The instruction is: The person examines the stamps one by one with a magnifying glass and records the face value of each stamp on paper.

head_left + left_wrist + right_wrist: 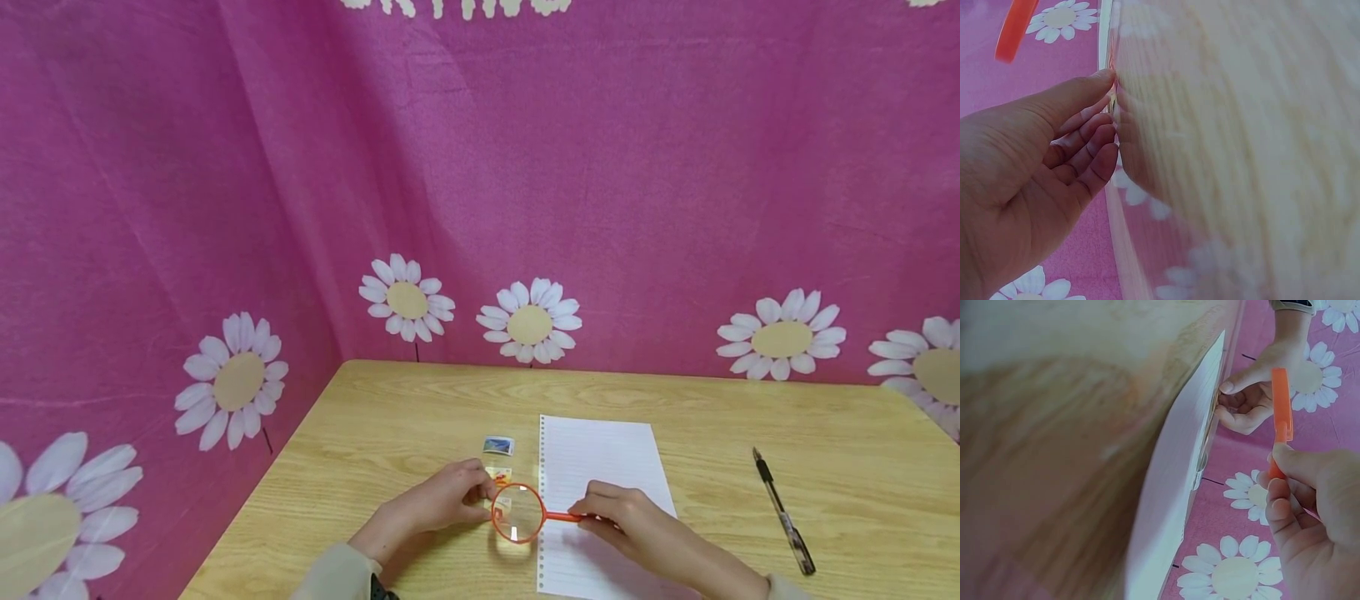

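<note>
In the head view my right hand (626, 521) pinches the thin handle of an orange-rimmed magnifying glass (562, 517) between thumb and fingers. Its round lens is over the lowest of three small stamp-like pictures, a pale one with red (498, 514). Above that lies a yellow-and-red picture (499, 476), partly covered, and higher still a blue one (498, 445). My left hand (450, 497) rests at the left edge of the lower pictures, fingers loosely bent. In the left wrist view, the thumb and fingertips (1105, 75) touch down at the tabletop; the picture there is barely visible.
A lined white sheet (600, 454) with punched holes lies under my right hand. Farther right is a black pen (783, 512) on the wooden table (420, 400). A pink cloth (600, 167) with daisies hangs behind and at the left.
</note>
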Demonstrator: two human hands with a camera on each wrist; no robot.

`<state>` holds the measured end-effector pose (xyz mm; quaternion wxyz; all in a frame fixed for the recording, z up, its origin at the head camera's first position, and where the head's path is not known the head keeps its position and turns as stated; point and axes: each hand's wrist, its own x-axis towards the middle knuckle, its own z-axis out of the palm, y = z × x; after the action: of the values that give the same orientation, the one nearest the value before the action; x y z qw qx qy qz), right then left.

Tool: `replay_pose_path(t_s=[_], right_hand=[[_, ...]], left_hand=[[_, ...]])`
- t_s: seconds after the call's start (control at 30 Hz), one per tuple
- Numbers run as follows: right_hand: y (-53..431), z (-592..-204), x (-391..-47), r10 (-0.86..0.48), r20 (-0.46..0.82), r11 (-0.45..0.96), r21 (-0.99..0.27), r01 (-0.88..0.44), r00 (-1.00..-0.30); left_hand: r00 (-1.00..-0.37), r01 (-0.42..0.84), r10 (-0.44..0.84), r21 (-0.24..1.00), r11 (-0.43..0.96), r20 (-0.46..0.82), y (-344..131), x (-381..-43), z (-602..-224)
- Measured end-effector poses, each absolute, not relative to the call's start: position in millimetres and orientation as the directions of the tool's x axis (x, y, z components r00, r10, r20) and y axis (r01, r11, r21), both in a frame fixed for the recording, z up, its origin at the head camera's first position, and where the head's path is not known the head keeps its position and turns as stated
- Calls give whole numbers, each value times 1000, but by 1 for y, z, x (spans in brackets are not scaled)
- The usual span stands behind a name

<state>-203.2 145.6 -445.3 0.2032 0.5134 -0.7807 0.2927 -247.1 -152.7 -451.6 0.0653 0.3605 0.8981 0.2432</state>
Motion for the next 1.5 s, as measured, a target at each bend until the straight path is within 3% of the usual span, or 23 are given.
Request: replay_pose_path(t_s=[0.63,1.5], right_hand=[[155,-452,-203,-642,681,280,-221,-934,-353],[187,-452,-198,-596,692,351,-232,-907,-407]], left_hand=[[-730,613,681,493,618,53,-153,-245,-450],[-726,611,684,515,602,61,-152,-244,-448]])
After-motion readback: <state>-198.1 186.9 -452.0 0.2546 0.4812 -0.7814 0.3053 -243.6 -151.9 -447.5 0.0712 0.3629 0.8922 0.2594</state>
